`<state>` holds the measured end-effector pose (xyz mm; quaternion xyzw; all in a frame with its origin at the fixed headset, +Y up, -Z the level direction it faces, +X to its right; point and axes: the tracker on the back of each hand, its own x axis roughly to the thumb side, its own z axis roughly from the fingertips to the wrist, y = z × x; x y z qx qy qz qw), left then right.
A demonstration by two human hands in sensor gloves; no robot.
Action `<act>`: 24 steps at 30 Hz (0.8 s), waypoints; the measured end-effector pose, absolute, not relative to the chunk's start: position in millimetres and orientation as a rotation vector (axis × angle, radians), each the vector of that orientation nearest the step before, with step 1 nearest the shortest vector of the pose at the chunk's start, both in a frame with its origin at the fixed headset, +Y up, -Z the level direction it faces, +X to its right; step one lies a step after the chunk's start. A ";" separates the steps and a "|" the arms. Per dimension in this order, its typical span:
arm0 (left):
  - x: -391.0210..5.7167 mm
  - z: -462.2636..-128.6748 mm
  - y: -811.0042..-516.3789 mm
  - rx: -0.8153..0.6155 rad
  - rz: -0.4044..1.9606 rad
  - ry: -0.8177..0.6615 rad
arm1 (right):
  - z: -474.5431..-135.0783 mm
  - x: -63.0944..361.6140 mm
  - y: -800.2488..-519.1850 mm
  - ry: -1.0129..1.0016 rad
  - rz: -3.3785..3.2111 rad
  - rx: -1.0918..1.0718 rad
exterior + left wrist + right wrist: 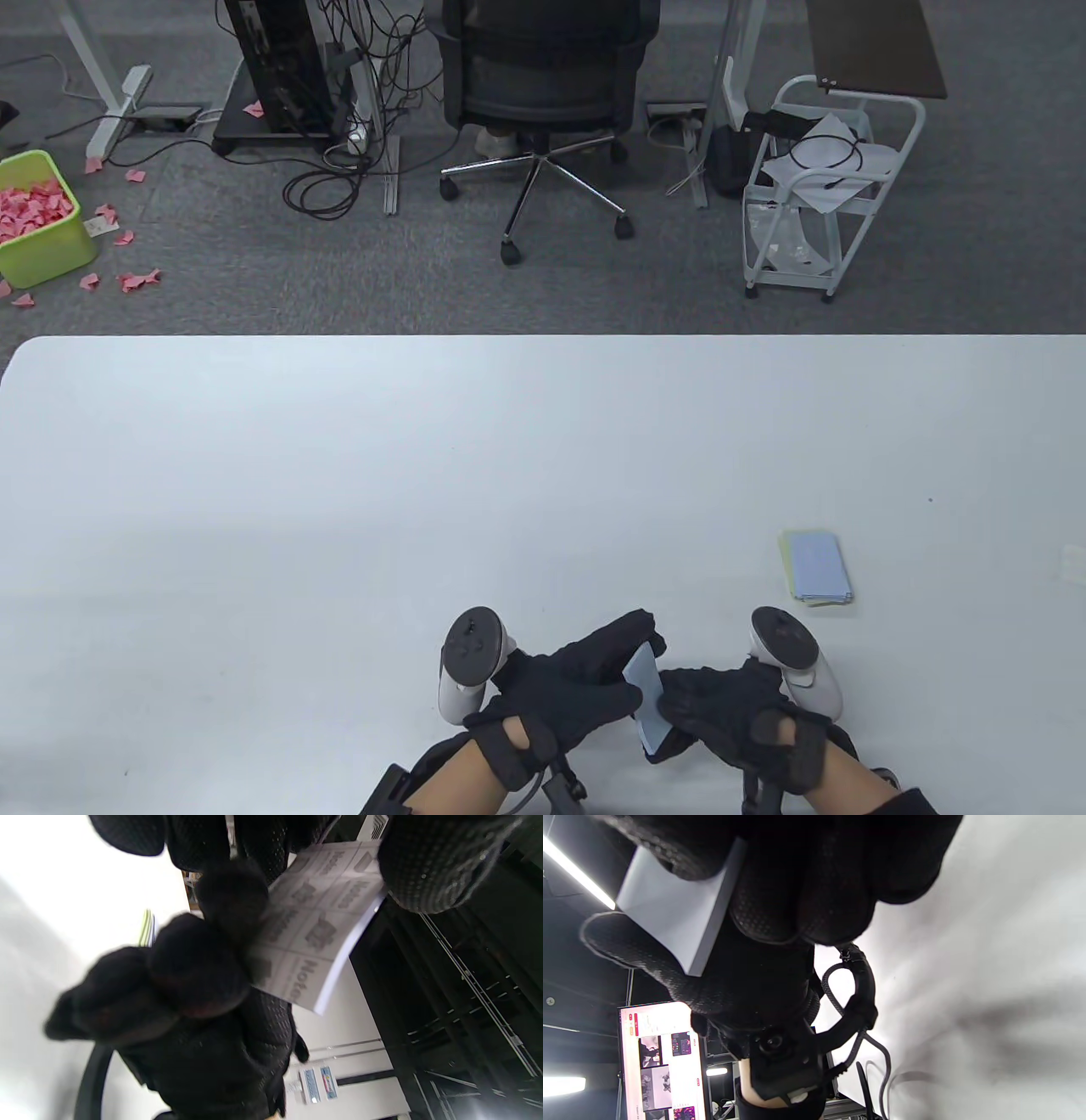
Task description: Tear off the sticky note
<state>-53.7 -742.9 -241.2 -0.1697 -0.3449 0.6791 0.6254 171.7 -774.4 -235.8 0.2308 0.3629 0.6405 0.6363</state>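
A pale blue sticky note pad [646,698] is held between both gloved hands just above the table's near edge. My left hand [585,679] grips its left side, with fingers curled over the far end. My right hand [717,700] grips its right side. In the left wrist view the pad's printed back [314,929] shows between the left hand's fingers [220,895] and the right hand's fingers [428,861]. In the right wrist view the pad's plain face [670,908] sits between dark gloved fingers [797,887].
A second stack of sticky notes, blue over yellow-green [816,567], lies on the white table [339,475] to the right. Beyond the far edge are an office chair [543,102], a white cart [814,187] and a green bin of pink paper scraps [38,216].
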 end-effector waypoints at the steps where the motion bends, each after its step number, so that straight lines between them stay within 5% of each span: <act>1: -52.3 -241.1 -743.4 -0.403 1.563 -0.799 | -235.8 171.0 -775.2 0.837 1.466 0.525; 11: -66.8 -242.6 -753.2 -0.255 1.681 -0.604 | -235.9 176.9 -772.8 0.746 1.624 0.468; 16: -75.4 -241.5 -761.8 -0.209 1.716 -0.442 | -236.0 189.4 -755.0 0.377 1.869 0.518; 24: -64.6 -237.6 -769.6 -0.308 1.679 -0.433 | -220.5 189.5 -725.9 -0.051 1.998 0.737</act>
